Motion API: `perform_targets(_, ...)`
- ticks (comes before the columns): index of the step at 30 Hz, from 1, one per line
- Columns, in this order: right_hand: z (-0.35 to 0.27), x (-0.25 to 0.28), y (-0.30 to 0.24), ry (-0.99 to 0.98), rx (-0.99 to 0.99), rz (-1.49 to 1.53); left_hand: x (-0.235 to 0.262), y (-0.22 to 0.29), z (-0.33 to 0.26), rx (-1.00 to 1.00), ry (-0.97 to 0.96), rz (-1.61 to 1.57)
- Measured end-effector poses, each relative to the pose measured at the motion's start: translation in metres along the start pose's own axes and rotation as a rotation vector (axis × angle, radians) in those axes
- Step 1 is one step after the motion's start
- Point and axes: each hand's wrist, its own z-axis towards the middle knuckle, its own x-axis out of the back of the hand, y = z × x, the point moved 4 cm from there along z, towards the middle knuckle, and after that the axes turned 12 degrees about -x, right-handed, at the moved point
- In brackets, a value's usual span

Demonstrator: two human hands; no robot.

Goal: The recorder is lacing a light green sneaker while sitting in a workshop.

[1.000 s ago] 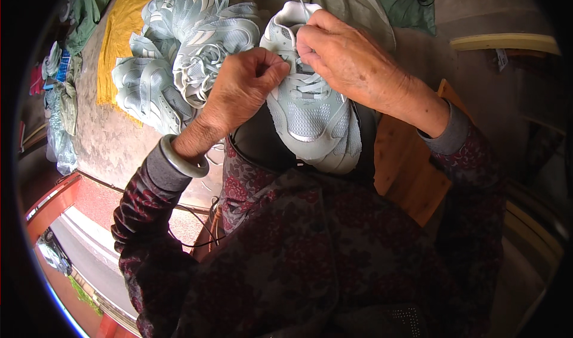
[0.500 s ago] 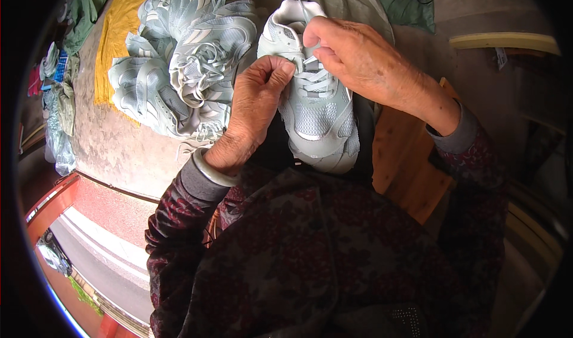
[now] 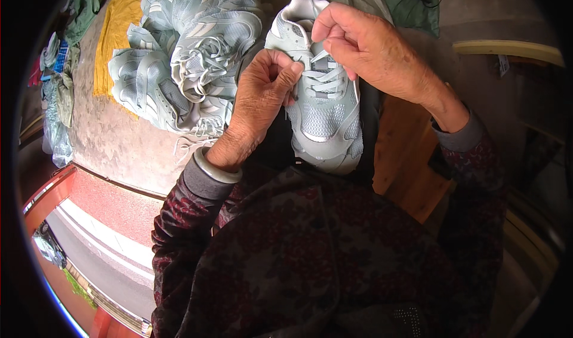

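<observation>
Rough concrete ground fills the left of the frame, with a heap of pale green sneakers lying on it at upper left, partly over a yellow cloth. At upper centre, one pale green sneaker rests on the person's lap, toe toward the lower edge, its heel near the top of the frame. The left hand is closed, thumb and forefinger pinched at the shoe's left lacing edge; whether a lace end sits in that pinch cannot be made out. The right hand curls over the tongue, fingertips nipping a white lace and hiding the upper eyelets. A pale bangle rings the left wrist. Dark patterned sleeves cover both forearms. A wooden seat shows at right, largely hidden by the body. The fisheye rim blackens the corners.
</observation>
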Motion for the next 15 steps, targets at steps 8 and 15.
perform_targets(8,-0.004,0.015,-0.01,-0.06,0.009,0.153,-0.003,0.0,-0.001,0.063,-0.053,0.052)
perform_targets(15,-0.001,0.032,-0.001,0.014,-0.014,-0.093,0.003,0.003,-0.002,0.034,-0.107,0.04)
